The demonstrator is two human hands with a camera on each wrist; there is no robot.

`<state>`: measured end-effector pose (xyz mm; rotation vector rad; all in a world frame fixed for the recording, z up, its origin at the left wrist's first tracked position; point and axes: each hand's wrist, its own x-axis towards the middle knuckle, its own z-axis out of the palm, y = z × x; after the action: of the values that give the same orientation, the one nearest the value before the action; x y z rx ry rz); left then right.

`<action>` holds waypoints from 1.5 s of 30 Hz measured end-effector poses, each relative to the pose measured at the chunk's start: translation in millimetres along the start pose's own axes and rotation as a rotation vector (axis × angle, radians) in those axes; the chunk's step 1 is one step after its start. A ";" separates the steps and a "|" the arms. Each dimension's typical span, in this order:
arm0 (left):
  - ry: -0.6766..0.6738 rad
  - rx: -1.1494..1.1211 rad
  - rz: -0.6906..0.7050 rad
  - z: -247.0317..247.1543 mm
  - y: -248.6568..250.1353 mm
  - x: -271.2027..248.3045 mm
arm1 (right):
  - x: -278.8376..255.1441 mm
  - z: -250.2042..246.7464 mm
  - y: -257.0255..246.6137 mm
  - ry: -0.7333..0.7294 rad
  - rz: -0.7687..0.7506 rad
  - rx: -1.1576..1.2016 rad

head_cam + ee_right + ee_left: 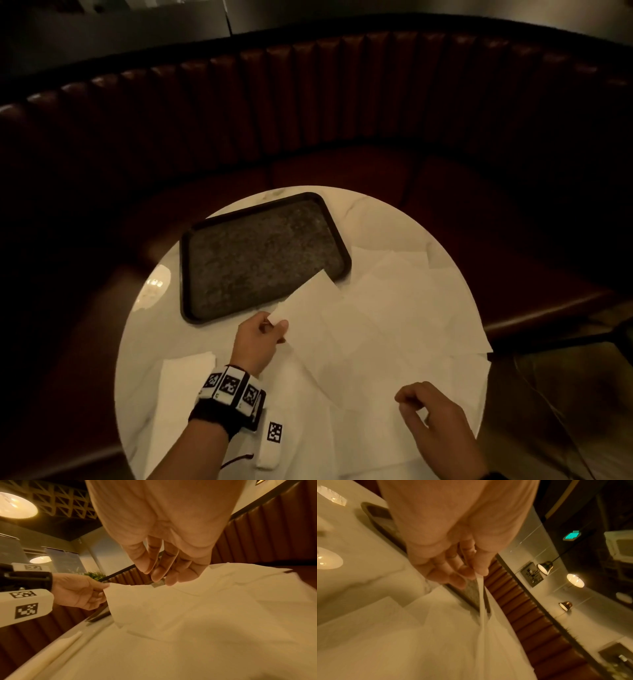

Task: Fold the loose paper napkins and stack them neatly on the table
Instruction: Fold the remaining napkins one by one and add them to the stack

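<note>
My left hand point(275, 325) pinches the corner of a white paper napkin point(308, 301) and holds that corner raised off the round table, over the near edge of the tray. The left wrist view shows thumb and fingers of that hand point(475, 573) clamped on the napkin's edge point(481, 615). Several loose napkins point(394, 308) lie overlapping across the right half of the table. My right hand point(407, 399) hovers over them near the front, fingers loosely curled and holding nothing point(156, 577). A folded napkin point(185, 373) lies at the front left.
A black rectangular tray point(185, 274) with a speckled inside sits at the back left of the white marble table point(147, 342). A small white block with a square marker point(272, 442) lies near the front edge. A dark red padded bench point(342, 102) curves behind the table.
</note>
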<state>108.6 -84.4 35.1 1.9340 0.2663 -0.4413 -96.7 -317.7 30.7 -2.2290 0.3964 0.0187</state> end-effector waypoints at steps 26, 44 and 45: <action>0.000 -0.855 0.312 -143.9 66.3 -181.0 | -9.1 19.3 -235.6 -0.308 -0.225 0.578; -0.118 0.092 0.690 -159.9 85.3 -172.4 | 5.5 -15.6 -236.9 -0.406 -0.475 0.168; -0.099 0.162 0.730 -156.8 85.5 -175.5 | 6.4 -13.4 -244.1 -0.388 -0.512 0.128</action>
<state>10.7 29.4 235.5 1.9997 -0.5455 -0.0685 -21.7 -186.0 222.6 -2.0775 -0.3756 0.1459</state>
